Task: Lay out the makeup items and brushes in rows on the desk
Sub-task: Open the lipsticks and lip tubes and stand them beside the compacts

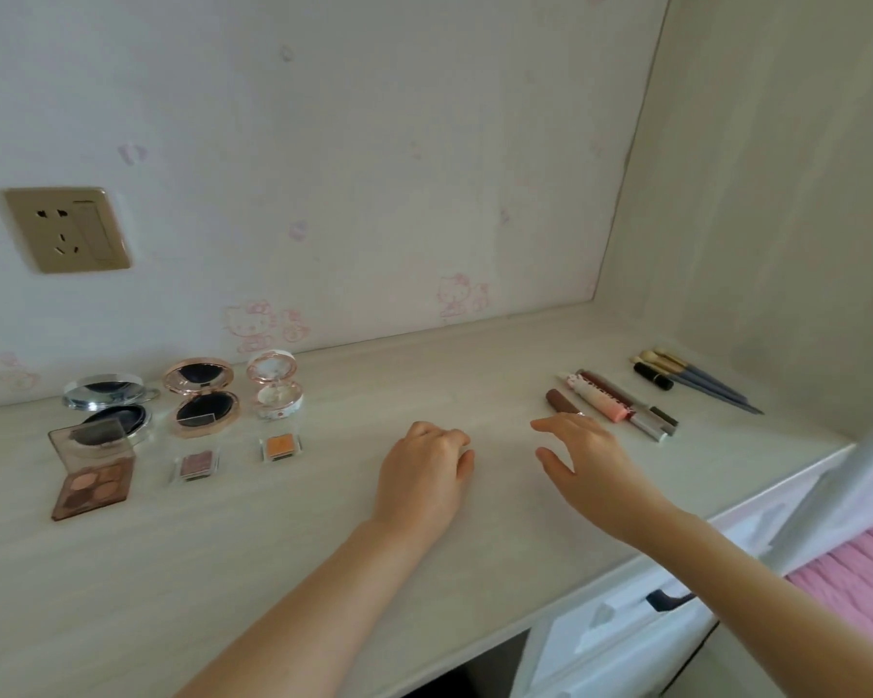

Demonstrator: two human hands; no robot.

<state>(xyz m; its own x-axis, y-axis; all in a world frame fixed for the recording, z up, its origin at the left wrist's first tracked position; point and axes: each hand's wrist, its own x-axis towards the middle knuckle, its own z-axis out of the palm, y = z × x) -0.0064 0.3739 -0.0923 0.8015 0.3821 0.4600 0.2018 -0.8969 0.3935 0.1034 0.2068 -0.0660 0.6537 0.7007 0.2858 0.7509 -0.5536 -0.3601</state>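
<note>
Right hand (583,458) spread, holding nothing, near brown lip tube (561,401): light, rigid, slick; pinch mid-barrel. Left hand (427,471) curled on desk (323,546), grip unclear.

Single head-worn wide-angle view; no second view given. Table (323,536) seen from above near edge, looking forward and down, tilted slightly clockwise. Far wall (349,143) filled across upper frame, side panel (777,219) at right. Both forearms entered from near bottom edge. Table surface held close, within arm's reach.
</note>
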